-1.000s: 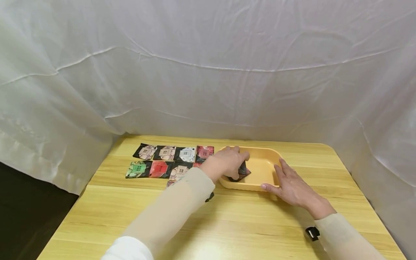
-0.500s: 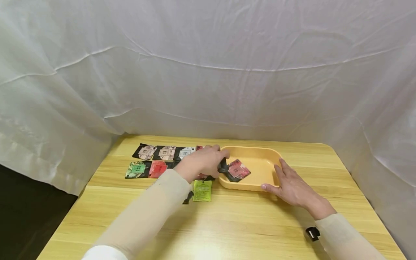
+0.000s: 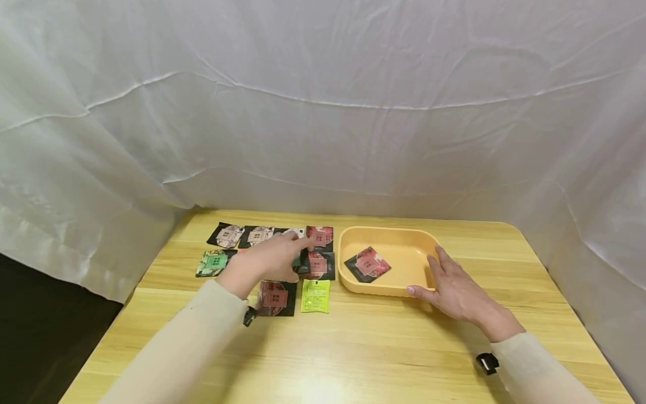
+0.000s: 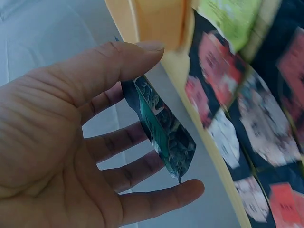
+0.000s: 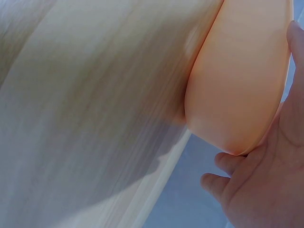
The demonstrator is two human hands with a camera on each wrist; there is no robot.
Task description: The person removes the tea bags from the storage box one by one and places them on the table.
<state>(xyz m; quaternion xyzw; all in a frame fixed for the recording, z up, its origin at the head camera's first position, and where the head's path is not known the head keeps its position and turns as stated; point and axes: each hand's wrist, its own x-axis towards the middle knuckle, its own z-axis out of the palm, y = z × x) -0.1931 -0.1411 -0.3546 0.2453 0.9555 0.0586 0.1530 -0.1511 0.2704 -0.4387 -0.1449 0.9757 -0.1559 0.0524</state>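
My left hand (image 3: 270,258) hovers over the left-hand group of sachets. It pinches a flat black sachet with a green label (image 4: 159,126) between thumb and fingers; the left wrist view shows it edge-on. At the right end of a yellow tray (image 3: 388,289), my right hand (image 3: 456,292) holds the corner, thumb along the front wall and fingers at the right rim. In the right wrist view the tray's outer wall (image 5: 237,76) fills the space beside that hand. One black sachet with a red label (image 3: 368,264) lies tilted inside the tray, towards its left end.
Several patterned sachets lie in rows, among them a green-labelled one (image 3: 216,262) and a red one (image 3: 319,238) beside the tray. Nearer me are a dark red sachet (image 3: 275,298) and a lime-green one (image 3: 315,296). A pale curtain (image 3: 353,140) hangs behind the wooden table (image 3: 378,348).
My left hand has moved left out of the tray, carrying a black sachet back over the rows. The red-labelled sachet in the tray came into view. The right hand stayed put.
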